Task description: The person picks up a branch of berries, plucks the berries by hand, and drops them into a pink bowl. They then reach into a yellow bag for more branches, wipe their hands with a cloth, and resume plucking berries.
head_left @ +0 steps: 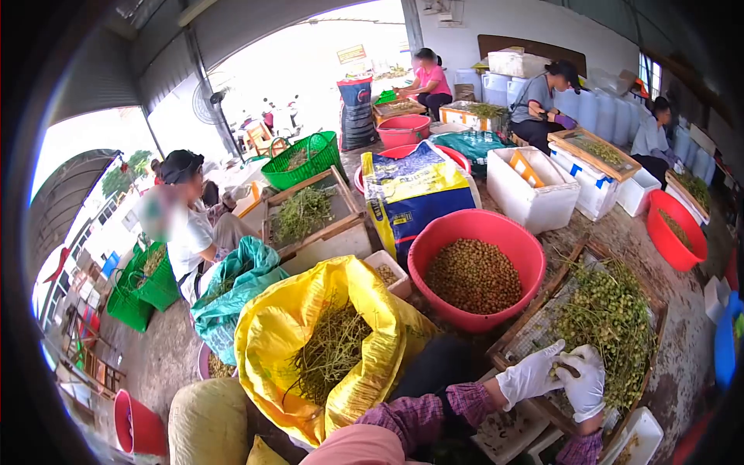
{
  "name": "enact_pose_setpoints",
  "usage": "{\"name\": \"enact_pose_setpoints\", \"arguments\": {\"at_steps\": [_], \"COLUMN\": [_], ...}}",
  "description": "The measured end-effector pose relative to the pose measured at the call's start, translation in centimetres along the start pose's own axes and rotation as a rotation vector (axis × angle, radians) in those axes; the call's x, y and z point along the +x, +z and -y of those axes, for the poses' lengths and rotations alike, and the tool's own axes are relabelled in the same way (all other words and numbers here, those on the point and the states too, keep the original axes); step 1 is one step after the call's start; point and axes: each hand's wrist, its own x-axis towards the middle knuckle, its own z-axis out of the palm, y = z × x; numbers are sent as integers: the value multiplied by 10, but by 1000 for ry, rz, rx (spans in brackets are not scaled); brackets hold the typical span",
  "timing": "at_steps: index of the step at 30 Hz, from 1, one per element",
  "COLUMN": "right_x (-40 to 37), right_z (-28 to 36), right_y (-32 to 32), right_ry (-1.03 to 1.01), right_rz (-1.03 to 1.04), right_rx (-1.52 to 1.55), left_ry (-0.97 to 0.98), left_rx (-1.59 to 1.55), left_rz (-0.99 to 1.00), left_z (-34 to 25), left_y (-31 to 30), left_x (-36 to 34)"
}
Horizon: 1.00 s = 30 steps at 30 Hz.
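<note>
My left hand [530, 377] and my right hand [582, 380], both in white gloves, are close together over the front part of a wood-framed mesh tray [535, 324]. Their fingers are curled in and pinched around something small and greenish between them, too small to make out. A heap of green sprigs with small round fruit [608, 318] covers the tray's right side, beside my right hand. Left of the tray, a red tub [535, 256] holds many loose round brownish fruits. An open yellow woven sack [263, 341] full of thin stalks stands farther left.
A small white box [391, 271] and a blue-yellow bag [411, 190] stand behind the sack. White foam boxes [527, 209] are farther back. One person [194, 232] sits at left beside another framed tray [310, 209]; several others sit at the back. A stuffed pale sack [208, 422] lies front left.
</note>
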Motion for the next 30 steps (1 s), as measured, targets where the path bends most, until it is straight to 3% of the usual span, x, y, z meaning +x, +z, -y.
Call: {"name": "enact_pose_setpoints", "arguments": {"at_steps": [2,3,6,8,9,12,15,19,24,30], "right_x": [-1,-1,-3,-5,-4,-5,-5,-4,-6,-6], "right_z": [1,-1,-1,-7,-9,-13,-13,-9,-22,-22], "right_y": [4,8,14,17,20,23,22,19,26,23], "right_ry": [3,-2,76,144,90,42,137,29,156,233], "right_rz": [-17,-27,-24,8,-18,-13,14,-84,-117,-135], "right_rx": [-9,1,17,24,-26,-60,60,-58,96,179], "left_ry": [-77,-87,-142,-181,-111,-169,-207,-211,-97,-12], "left_rx": [-252,-170,-437,-646,-517,-691,-678,-559,-337,-381], "left_rz": [-35,-89,-215,-124,-142,-142,-182,-282,-271,-376], "left_z": [-19,-23,-37,-29,-29,-14,-27,-24,-12,-14], "left_y": [14,17,30,23,28,20,27,29,23,29], "left_x": [-8,-10,-15,-11,-12,0,-8,-9,-13,-16]}}
